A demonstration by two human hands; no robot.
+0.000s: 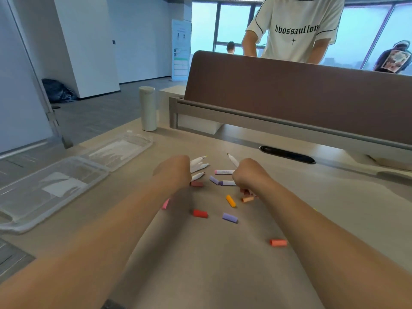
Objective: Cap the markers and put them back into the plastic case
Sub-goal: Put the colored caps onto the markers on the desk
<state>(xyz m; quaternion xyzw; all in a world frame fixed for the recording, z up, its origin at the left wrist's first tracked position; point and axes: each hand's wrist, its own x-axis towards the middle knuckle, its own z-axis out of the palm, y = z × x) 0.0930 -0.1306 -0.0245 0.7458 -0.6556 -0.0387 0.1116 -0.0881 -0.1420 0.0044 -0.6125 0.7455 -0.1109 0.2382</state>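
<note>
Left hand (172, 172)'s markers (198, 164) point right; right hand (248, 175)'s marker (233, 160), away-left.

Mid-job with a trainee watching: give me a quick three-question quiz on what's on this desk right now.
1. True or false: the plastic case lies shut on the table.
2. The salmon cap lies: A) inside the case; B) loose on the table, nearer the camera than the other loose caps; C) pushed onto a marker.
3. Fill in: the person's right grip holds an uncapped ____, its tip pointing away from the camera.

Key: 1 false, it lies open at the person's left; 2 B; 3 marker.
</note>
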